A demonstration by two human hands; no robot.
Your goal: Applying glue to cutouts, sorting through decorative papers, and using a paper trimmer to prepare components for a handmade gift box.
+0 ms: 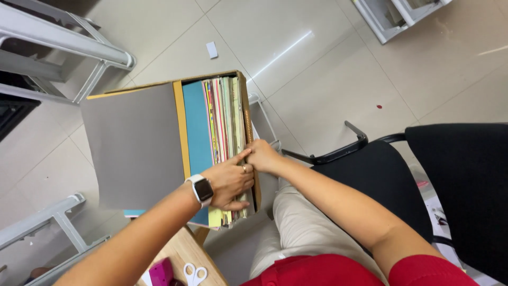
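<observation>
Seen from above, both hands work among coloured paper sheets (225, 122) standing upright in a cardboard box (244, 100). Left hand (230, 182), wearing a wristwatch (201, 189), spreads its fingers over the sheet edges near the box's right wall; right hand (262, 156) touches it, fingertips pressed into the stack, though whether either pinches a sheet cannot be told. A grey board (135, 145) leans at the box's left. Likely risk: pulling one sheet could drag or crease its neighbours, given the tight packing. Box base and support are hidden; scissors (194, 274) on the worktop (180, 254) are partly cut off.
</observation>
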